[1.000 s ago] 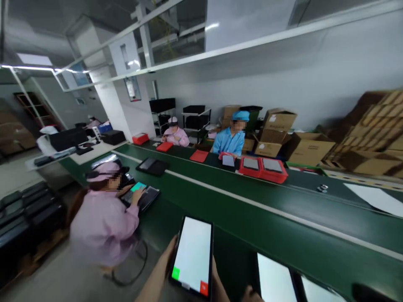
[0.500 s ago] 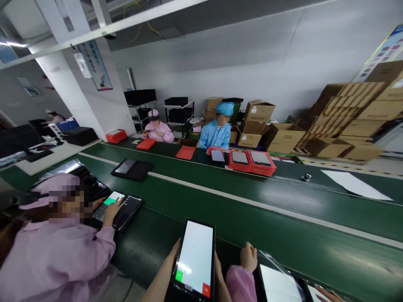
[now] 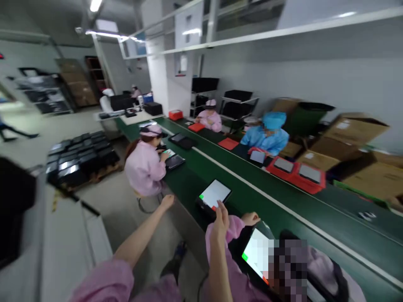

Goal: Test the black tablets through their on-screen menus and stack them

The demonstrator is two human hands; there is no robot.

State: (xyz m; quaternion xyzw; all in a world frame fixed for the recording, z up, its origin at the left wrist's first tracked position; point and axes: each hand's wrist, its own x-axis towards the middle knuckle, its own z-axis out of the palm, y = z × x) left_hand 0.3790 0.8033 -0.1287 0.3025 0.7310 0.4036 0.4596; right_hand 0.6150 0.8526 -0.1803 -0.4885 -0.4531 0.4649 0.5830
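A black tablet (image 3: pixel 215 193) with a lit white screen, a green square in one corner and a red one in another, lies on the green bench in front of me. My right hand (image 3: pixel 221 216) is at its near right corner by the red square, fingers loosely stretched; whether they touch it is unclear. Off the bench edge, left of the tablet, my left hand (image 3: pixel 168 201) hangs with fingers curled in and nothing visible in them.
Close on my right, a co-worker in pink handles another lit tablet (image 3: pixel 256 251). Another person in pink (image 3: pixel 145 165) sits to the left. Across the bench are red stacks (image 3: pixel 294 174) and a person in blue (image 3: pixel 266 136). A pallet of black packages (image 3: pixel 80 157) stands on the floor.
Both my hands have let go of the tablet, which now lies on the bench. My left hand has moved off leftward. My view has swung left, showing more floor.
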